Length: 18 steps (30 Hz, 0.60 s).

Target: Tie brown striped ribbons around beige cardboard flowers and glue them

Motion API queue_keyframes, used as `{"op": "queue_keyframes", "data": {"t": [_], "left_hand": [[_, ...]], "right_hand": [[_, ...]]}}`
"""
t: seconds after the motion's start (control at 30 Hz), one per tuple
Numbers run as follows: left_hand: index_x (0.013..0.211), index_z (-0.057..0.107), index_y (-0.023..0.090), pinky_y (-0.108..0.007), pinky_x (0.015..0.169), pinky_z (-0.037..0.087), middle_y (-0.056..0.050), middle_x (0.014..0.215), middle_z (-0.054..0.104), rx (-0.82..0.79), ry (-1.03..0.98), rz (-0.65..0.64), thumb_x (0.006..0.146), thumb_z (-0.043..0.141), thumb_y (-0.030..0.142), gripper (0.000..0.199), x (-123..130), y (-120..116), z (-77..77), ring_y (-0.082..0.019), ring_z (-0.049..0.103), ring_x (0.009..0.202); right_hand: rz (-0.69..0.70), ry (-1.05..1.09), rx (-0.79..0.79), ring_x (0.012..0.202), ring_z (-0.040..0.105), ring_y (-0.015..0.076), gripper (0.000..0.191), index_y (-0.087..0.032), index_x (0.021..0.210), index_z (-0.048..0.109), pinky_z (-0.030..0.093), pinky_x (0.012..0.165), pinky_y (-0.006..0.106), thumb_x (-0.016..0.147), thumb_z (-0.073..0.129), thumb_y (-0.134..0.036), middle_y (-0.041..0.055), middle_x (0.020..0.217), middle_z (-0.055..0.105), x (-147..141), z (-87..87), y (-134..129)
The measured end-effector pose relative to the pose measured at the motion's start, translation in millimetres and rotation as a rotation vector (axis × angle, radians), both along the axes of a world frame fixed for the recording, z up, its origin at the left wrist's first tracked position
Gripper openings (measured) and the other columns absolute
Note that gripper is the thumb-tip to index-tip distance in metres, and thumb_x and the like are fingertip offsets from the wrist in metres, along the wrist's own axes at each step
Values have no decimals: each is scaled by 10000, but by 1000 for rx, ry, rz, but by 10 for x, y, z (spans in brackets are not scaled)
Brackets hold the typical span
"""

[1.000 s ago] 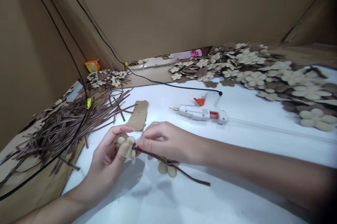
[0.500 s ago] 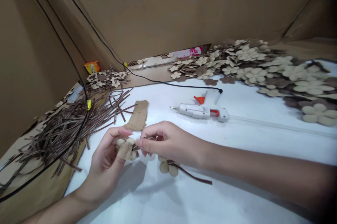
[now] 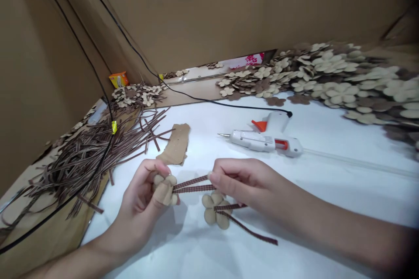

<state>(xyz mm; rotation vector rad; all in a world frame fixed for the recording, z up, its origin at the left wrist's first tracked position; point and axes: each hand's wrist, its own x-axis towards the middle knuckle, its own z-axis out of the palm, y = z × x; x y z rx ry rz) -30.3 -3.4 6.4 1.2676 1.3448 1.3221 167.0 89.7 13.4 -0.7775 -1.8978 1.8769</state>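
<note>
While the hands (image 3: 139,202) (image 3: 245,183) pinch a brown ribbon (image 3: 191,185), white tabletop (image 3: 327,196) runs rightward.

Beige flower cutout (image 3: 164,190) in left hand (image 3: 139,207), brown checked ribbon (image 3: 191,186) pinched by right hand (image 3: 244,180), second flower (image 3: 212,211) below

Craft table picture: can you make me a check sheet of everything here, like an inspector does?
Surface: white sheet, with a cardboard scrap on it.
Job's things: flower in hand; second flower on the sheet, ribbon across it; ribbon strips between the hands; glue gun on its side.
Clutter: ribbon pile, flower heaps, clear rod behind the gun.
Hands: left hand grips the flower; right hand pinches the strips.
Cables: black cable from the gun, running left; yellow tag on a cable.
Surroundings: cardboard walls, orange box.
</note>
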Motion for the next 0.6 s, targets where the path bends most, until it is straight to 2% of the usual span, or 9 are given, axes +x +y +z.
{"op": "queue_keyframes", "data": {"t": [0.13, 0.2, 0.3, 0.37, 0.5, 0.6], "left_hand": [[921, 476, 250, -187, 584, 474, 35, 757, 552, -8, -30, 86, 828, 601, 334, 177, 43, -2, 1, -90, 578, 637], [897, 487, 246, -182, 564, 471, 37, 746, 550, -23, -33, 127, 807, 625, 346, 193, 75, -3, 11, -84, 560, 610], [889, 498, 248, -168, 563, 471, 41, 740, 541, -9, -33, 155, 800, 633, 359, 196, 116, -6, 22, -67, 536, 590], [894, 503, 244, -159, 562, 466, 37, 741, 532, 16, -23, 161, 811, 620, 358, 183, 118, -8, 19, -62, 528, 589], [932, 498, 244, -163, 557, 457, 32, 708, 520, 48, 38, 73, 858, 561, 314, 120, 31, -8, -3, -75, 524, 599], [965, 480, 258, -156, 561, 454, 34, 709, 521, 67, 97, -42, 888, 514, 270, 85, -55, -3, -24, -75, 527, 607]], "right_hand": [[69, 62, -130, 585, 570, 111, 306, -176, 698, 441, 350, 506, 213, 891, 497, -407, -17, 651, 578, 31, -42, 26], [90, 75, -157, 619, 597, 127, 303, -173, 710, 449, 374, 532, 221, 891, 496, -412, -4, 677, 603, 31, -46, 37], [61, 56, -140, 585, 561, 105, 317, -172, 686, 447, 336, 496, 208, 872, 528, -416, -28, 637, 528, 34, -61, 51], [46, 26, -110, 527, 480, 76, 333, -173, 675, 440, 281, 461, 204, 864, 534, -431, -46, 611, 451, 37, -78, 64], [-6, -52, 51, 495, 318, 70, 420, -171, 615, 421, 224, 448, 227, 867, 480, -503, -54, 570, 338, 39, -98, 107], [-79, -140, 128, 511, 327, 89, 439, -165, 654, 528, 231, 459, 241, 893, 406, -513, -42, 549, 353, 34, -77, 145]]}}
